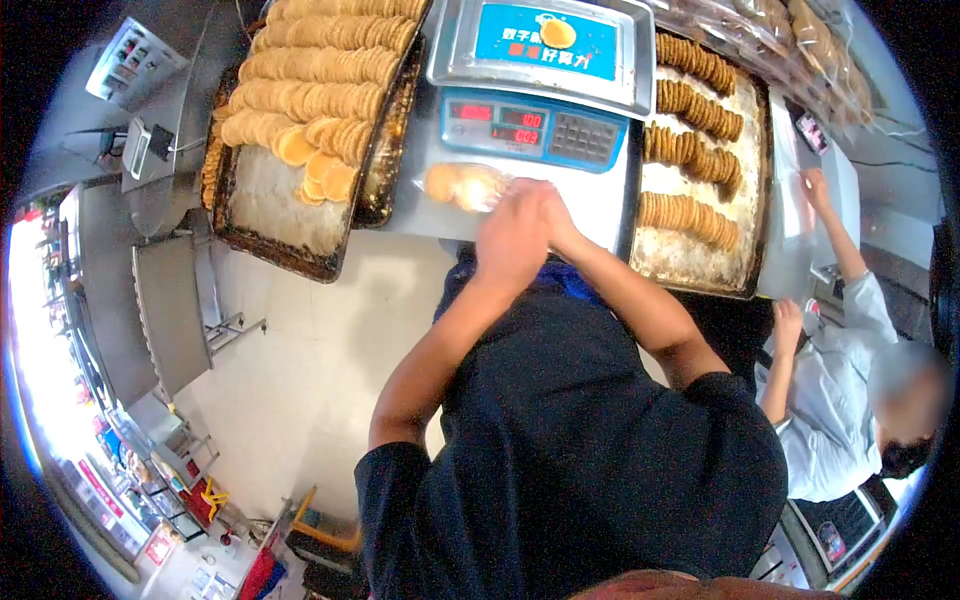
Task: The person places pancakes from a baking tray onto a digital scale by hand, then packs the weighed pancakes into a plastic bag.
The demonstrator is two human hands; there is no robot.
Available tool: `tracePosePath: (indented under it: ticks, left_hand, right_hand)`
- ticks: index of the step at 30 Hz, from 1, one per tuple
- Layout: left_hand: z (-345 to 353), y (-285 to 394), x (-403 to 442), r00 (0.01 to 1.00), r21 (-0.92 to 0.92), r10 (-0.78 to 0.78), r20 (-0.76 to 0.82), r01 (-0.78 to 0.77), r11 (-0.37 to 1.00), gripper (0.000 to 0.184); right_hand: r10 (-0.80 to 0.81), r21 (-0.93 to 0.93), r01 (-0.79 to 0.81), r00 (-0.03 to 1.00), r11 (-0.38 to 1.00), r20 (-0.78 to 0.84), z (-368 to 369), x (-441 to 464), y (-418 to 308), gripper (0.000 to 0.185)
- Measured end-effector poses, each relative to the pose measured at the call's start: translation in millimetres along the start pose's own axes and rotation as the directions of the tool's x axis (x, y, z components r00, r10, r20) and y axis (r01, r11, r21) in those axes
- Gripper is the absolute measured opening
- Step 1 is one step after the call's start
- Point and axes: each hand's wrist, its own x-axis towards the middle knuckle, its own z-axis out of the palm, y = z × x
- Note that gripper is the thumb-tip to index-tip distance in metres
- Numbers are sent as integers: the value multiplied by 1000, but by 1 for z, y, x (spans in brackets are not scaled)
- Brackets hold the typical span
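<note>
My left hand (512, 238) and my right hand (557, 222) are pressed together at the gathered end of a clear plastic bag of cookies (465, 187). The bag lies on its side on the metal table (405, 205), with round golden cookies inside. Both hands are closed; the left partly covers the right, and the bag's end is hidden between them. Just beyond the bag stands a blue digital scale (535, 130) with red figures lit. One cookie (557, 33) rests on its metal pan (440, 60).
At the left, a baking tray (285, 215) holds rows of cookies, overlapping another tray (385, 185). On the right lies a tray (690, 270) with browner rows. Bagged goods (800, 50) sit at the back right. A person in white (835, 400) works at the right.
</note>
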Motion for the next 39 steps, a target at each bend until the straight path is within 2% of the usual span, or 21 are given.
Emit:
tracePosePath:
  ticks: [1,4,5,6,7,9,12,13,14,17,19,20,21,23,25,27,29,31,32,37,39]
  left_hand:
    - [-8,-6,2,1000,0,6,-6,-6,1000,38]
    - [-35,-23,9,944,-168,-273,-188,243,955,34]
    - [-48,-24,14,895,-298,-416,-163,357,885,34]
    - [-55,-25,16,826,-419,-550,-122,459,783,34]
    - [-56,-27,14,825,-427,-551,-124,457,780,34]
    - [-54,-35,5,806,-444,-580,-117,480,757,39]
    - [-44,-45,-4,826,-458,-538,-171,417,785,45]
    - [-46,-45,-1,833,-463,-523,-180,397,792,45]
    - [-49,-40,0,827,-445,-540,-157,429,786,46]
    - [-41,-48,-2,835,-424,-523,-171,417,804,48]
    - [-46,-48,-2,791,-454,-607,-80,513,728,34]
    - [-47,-51,-1,786,-447,-614,-76,523,725,34]
    - [-45,-50,-1,792,-449,-607,-61,522,726,34]
    - [-43,-53,5,808,-452,-587,-41,509,732,35]
    - [-29,-67,7,846,-390,-519,-121,440,809,41]
    - [-54,-57,19,830,-366,-552,-77,491,790,36]
    - [-48,-65,23,839,-312,-532,-115,478,821,34]
    - [-54,-65,29,841,-328,-531,-101,476,816,32]
    - [-56,-64,28,845,-347,-532,-58,482,804,31]
    - [-48,-63,30,852,-361,-517,-88,456,813,26]
    - [-48,-60,30,858,-369,-511,-59,457,809,26]
  right_hand:
    - [-148,-219,153,988,964,43,-13,-7,-40,27]
    - [-319,-260,335,942,906,101,-37,-23,-119,26]
    - [-496,-357,471,868,807,24,-45,-26,-135,26]
    - [-481,-355,432,875,829,-58,-59,-29,-145,25]
    - [-467,-350,399,874,848,-134,-76,-28,-148,24]
    - [-272,-327,145,882,934,-386,-111,-4,-142,26]
    - [-262,-314,105,817,944,-514,-162,69,-87,27]
    - [-340,-499,45,784,865,-519,-171,94,-67,28]
    - [-424,-663,-29,747,748,-511,-180,109,-57,30]
    - [-497,-807,-117,734,579,-463,-179,140,-57,39]
    - [-569,-842,-76,704,534,-425,-178,161,-59,48]
    - [-422,-846,-137,818,515,-390,-182,172,-66,47]
    - [-549,-906,-66,776,419,-310,-188,193,-44,39]
    - [-266,-951,-6,960,309,-93,-199,209,-62,31]
    - [-524,-959,92,849,269,-66,-191,189,-80,29]
    - [-367,-963,-49,918,265,-148,-192,200,-84,26]
    - [-333,-968,-51,934,246,-133,-190,197,-93,29]
    - [-481,-957,83,875,279,-64,-185,189,-94,32]
    - [-586,-966,167,810,200,19,-185,189,-85,35]
    - [-557,-954,239,824,183,99,-175,183,-66,37]
    - [-403,-948,135,915,289,8,-180,186,-66,39]
